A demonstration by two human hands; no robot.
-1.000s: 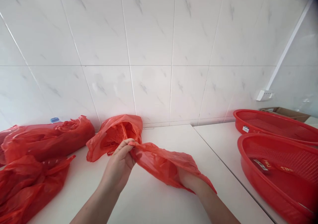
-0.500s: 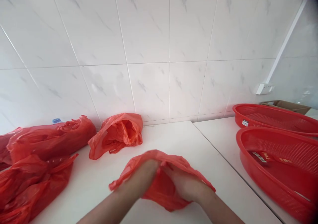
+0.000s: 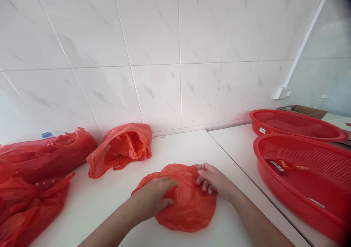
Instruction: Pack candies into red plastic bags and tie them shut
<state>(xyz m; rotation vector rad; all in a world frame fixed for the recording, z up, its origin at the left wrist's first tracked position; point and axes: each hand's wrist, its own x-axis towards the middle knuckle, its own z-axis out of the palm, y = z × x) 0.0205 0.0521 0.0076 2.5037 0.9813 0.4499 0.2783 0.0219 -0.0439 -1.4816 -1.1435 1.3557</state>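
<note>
A crumpled red plastic bag (image 3: 186, 210) lies on the white table in front of me. My left hand (image 3: 156, 196) rests on the bag's left part, thumb and fingers apart, with its fingertips on the film. At the bag's upper right edge, my right hand (image 3: 211, 177) has its thumb and forefinger together on the film, while the other fingers curl loosely below. Whatever the bag may hold is hidden. Behind it, near the wall, sits another red plastic bag (image 3: 106, 144) with its mouth open toward me.
More red plastic bags (image 3: 35, 196) are heaped at the left, with a blue cap (image 3: 46, 134) behind them. On the right stand two red perforated baskets (image 3: 267, 177); the nearer holds small packets. A cardboard box (image 3: 304, 110) is behind. A seam (image 3: 233, 159) divides the white tabletops.
My hands have come out from inside the bag's folds and spread apart on top of it. The bag has settled flatter and rounder. The view has shifted slightly to the right.
</note>
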